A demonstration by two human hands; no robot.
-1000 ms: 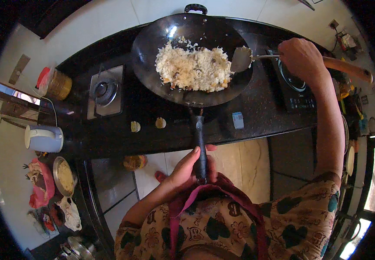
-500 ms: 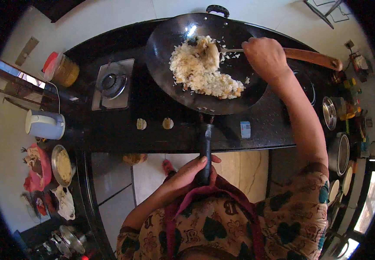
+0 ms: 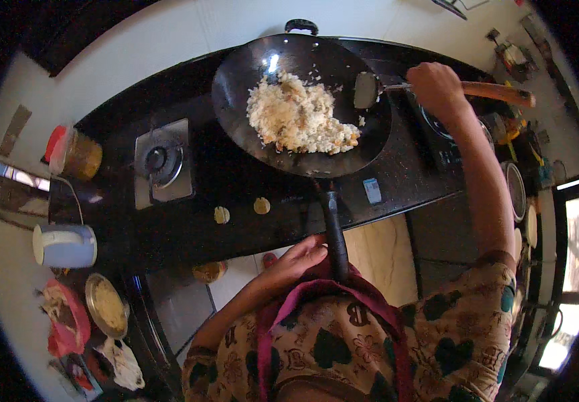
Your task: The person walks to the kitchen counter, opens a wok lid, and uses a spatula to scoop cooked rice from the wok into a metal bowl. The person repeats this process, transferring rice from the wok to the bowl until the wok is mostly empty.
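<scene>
A dark wok (image 3: 272,161) sits on the stove, a mound of fried rice (image 3: 296,117) with small yellowish bits in its left and middle part. My right hand (image 3: 437,87) is closed round the shaft of a spatula (image 3: 497,92) with a wooden handle. Its metal blade (image 3: 367,90) is raised over the wok's right side, apart from the rice. Beside the wok's long black handle (image 3: 334,231), on its left, is my left hand (image 3: 299,260). Its fingers are loosely stretched toward the handle and not wrapped round it; some fingertips are hidden.
An unlit burner (image 3: 162,164) lies left of the wok. A red-lidded jar (image 3: 78,154), a pale kettle (image 3: 65,246) and a metal bowl of pale food (image 3: 107,305) stand along the left. A small blue packet (image 3: 372,191) lies near the black counter's front edge.
The spatula blade has come out of the rice to the right, along with my right hand. My left hand has loosened from the wok handle. The view has turned and shifted slightly.
</scene>
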